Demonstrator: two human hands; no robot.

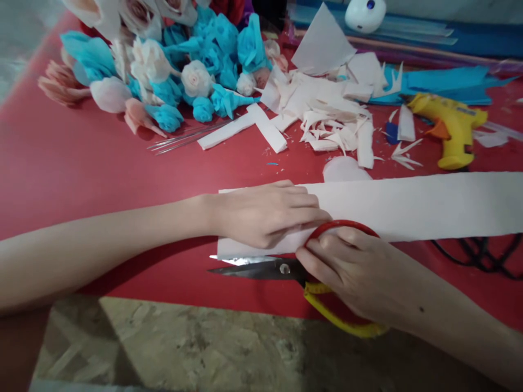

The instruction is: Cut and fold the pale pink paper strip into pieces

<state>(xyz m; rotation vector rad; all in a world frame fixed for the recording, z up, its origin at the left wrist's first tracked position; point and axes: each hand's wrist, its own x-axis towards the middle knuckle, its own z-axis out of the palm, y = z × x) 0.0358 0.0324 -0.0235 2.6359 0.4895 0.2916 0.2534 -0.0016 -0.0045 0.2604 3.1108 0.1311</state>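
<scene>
The fingers of the right hand (359, 267) are clenched around the handles of a large pair of metal scissors with one red and one yellow loop (285, 268), whose blades point left with their tips slightly parted. The fingers of the left hand (269, 215) lie close together and bent, palm down; their undersides are hidden, so I cannot tell whether they pinch anything or only press. Beneath that hand is a long, flat strip of whitish paper (425, 209), which stretches across the glossy red tabletop (122, 158) and out at the right edge of the view. The scissor blades lie along the strip's near edge at its left end; whether both touch it is unclear. Just beyond the strip, a pale paper piece with a rounded edge (346, 169) shows partly. Under the strip's near edge on the right, a looped black cable (486, 258) emerges. Farther back sit a heap of jagged white paper offcuts (327, 109), a yellow glue gun with an orange trigger (455, 122) and, behind it, flat bright-blue paper (441, 86). To the left of the offcuts are two narrow folded white strips (265, 128), thin silvery wires (180, 140) and a cluster of blue, white and peach paper flowers (218, 49). A rounded white plastic object (365, 14) stands at the back.
</scene>
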